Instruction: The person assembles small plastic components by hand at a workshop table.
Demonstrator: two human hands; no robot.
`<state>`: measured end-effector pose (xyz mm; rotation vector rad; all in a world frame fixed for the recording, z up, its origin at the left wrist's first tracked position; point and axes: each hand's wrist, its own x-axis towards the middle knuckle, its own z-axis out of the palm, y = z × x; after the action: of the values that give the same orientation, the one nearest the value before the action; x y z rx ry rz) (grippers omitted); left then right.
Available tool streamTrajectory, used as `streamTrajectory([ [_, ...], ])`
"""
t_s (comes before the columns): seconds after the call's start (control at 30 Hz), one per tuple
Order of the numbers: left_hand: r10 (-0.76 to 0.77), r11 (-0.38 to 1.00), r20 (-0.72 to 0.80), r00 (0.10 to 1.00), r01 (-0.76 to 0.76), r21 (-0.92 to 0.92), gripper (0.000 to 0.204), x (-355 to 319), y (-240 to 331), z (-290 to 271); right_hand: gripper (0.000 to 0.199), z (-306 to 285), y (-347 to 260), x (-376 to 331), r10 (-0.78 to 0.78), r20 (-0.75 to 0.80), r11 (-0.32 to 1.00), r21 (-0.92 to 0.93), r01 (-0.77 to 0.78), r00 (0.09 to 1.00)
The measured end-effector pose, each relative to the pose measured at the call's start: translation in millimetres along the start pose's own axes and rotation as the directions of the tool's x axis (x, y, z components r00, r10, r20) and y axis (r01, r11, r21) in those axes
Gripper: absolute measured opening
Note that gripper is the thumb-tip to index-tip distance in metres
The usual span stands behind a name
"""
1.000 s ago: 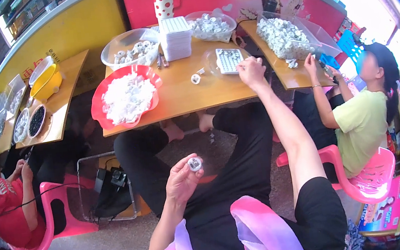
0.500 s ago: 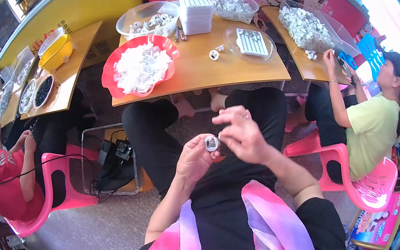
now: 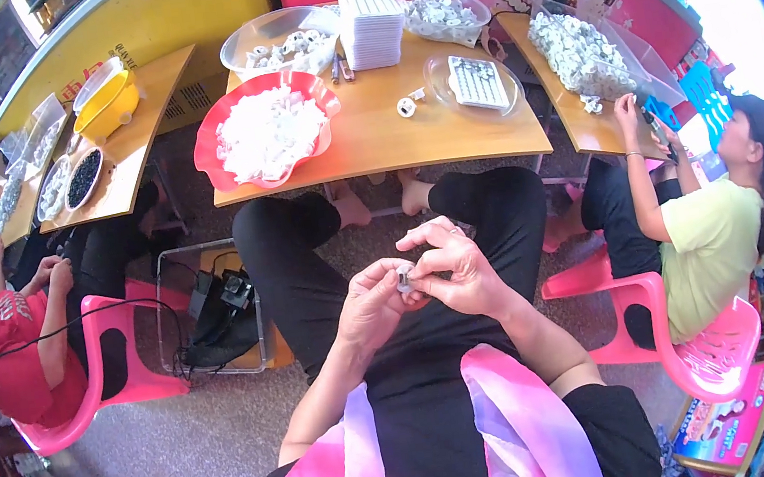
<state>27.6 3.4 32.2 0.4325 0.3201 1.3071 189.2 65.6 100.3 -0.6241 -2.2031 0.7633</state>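
Above my lap, my left hand (image 3: 372,299) pinches a small round white plastic part (image 3: 404,279) with a dark slot in it. The fingers of my right hand (image 3: 455,269) are closed at the part's right side, thumb and forefinger pressed together; whether they grip the part itself or a tiny piece is hidden. On the table ahead, a red scalloped bowl (image 3: 209,155) holds a heap of white plastic pieces. A similar round white part (image 3: 405,108) lies alone on the wood, and a white gridded tray (image 3: 477,84) with small metallic pieces rests in a clear round dish (image 3: 438,74).
A stack of white trays (image 3: 373,30) stands at the table's back between two clear bowls of white parts. Co-workers sit at side tables, one in a red shirt (image 3: 28,349), one in a yellow shirt (image 3: 708,237). A clear-framed stand (image 3: 217,371) with black gear is left of my legs.
My right hand has come down and left onto the white part, its fingers closing at it. The part has turned from facing up to a more edge-on tilt.
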Motion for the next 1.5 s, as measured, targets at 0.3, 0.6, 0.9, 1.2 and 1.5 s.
streamTrajectory([
  [0.3,0.010,0.993,-0.017,1.000,-0.008,0.114,0.023,0,0,-2,0.011,7,6,0,0.090,0.070,0.992,0.082,-0.095,0.994],
  [0.6,0.023,0.956,-0.049,0.999,-0.008,0.293,0.018,-6,0,-4,0.011,30,6,-12,0.299,-0.068,0.882,0.399,-0.249,0.952],
  [0.9,-0.119,0.990,-0.008,0.993,0.119,0.073,0.012,-3,-3,-32,0.013,39,14,-21,0.301,-0.002,0.897,0.340,-0.282,0.954],
  [1.2,-0.063,0.978,-0.115,0.991,0.084,0.189,0.017,-2,-12,-50,0.017,48,16,-31,0.291,0.006,0.935,0.209,-0.286,0.957],
  [1.5,-0.056,0.972,-0.349,0.935,0.130,0.193,0.015,0,-8,-76,0.013,49,20,-25,0.246,0.044,0.966,0.069,-0.249,0.968],
])
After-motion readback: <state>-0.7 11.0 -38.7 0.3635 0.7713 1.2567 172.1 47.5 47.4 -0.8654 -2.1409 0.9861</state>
